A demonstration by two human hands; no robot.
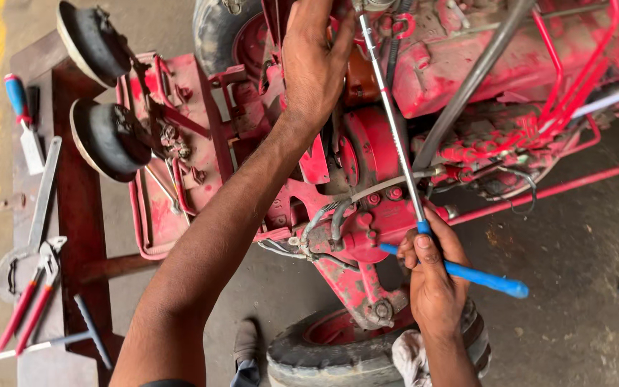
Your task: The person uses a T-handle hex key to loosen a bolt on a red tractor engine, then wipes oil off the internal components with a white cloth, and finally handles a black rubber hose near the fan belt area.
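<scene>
Below my head camera, item one: my right hand (435,276), fingers closed around the blue crossbar of a T-handle wrench (402,154); its long steel shaft runs up and left from my fist, across the front of the red tractor (467,64), to a fitting near the top edge of the view. Item two: my left hand (314,61), arm stretched upward, palm and fingers pressed flat against the tractor body just left of the shaft's upper end; whether it grips anything underneath I cannot tell. Item three: tractor, red paint worn and grimy, with grey hoses (324,215) looping near its middle, a grey pipe (467,89) slanting across the upper right, thin red rods at the far right. Item four: front tyre (309,355), black, red rim, directly below my right hand; a pale rag (410,358) lies against it at my wrist. Item five: two round black seat-like pads (102,93) on the red frame at upper left. Item six: table (73,186), dark red, at the left, carrying a blue-handled scraper (23,118), a long flat spanner (41,208), red-handled pliers (34,301), and a second T-handle tool (59,337) lying near the lower edge. Item seven: floor (574,236), concrete, stained. Item eight: a shoe (246,344) between my left arm and the tyre.
</scene>
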